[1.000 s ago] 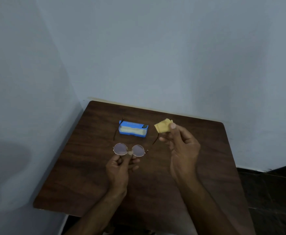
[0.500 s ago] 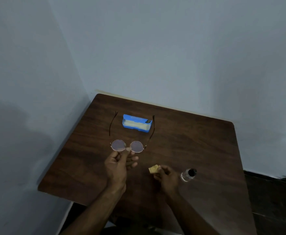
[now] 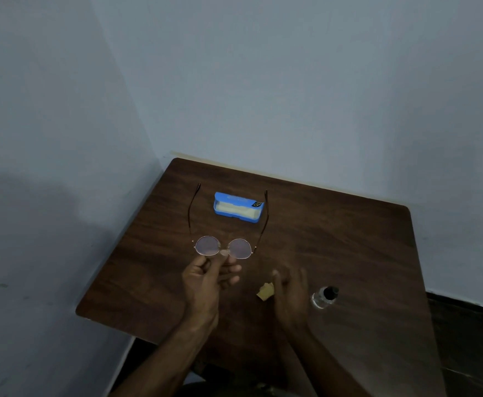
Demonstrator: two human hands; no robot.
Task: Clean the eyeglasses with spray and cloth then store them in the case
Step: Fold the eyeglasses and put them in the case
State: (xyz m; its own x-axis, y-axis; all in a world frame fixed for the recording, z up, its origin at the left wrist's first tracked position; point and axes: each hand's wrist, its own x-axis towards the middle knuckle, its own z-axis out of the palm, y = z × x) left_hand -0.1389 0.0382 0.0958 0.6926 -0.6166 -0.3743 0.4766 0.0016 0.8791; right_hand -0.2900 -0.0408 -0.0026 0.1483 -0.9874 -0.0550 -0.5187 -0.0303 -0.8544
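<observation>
My left hand pinches the round, thin-rimmed eyeglasses at the bridge, holding them above the table with both temples unfolded and pointing away from me. The yellow cloth lies crumpled on the table just left of my right hand, which hovers blurred with fingers spread and holds nothing. The blue case lies open at the back, its pale lining showing, between the two temple tips. A small clear spray bottle with a black cap stands to the right of my right hand.
The dark wooden table sits in a corner, with grey walls behind and to the left. Its right and near edges drop to a dark floor.
My right hand brought the cloth down from beside the case to the table's near middle, let it go and opened. My left hand kept the eyeglasses steady.
</observation>
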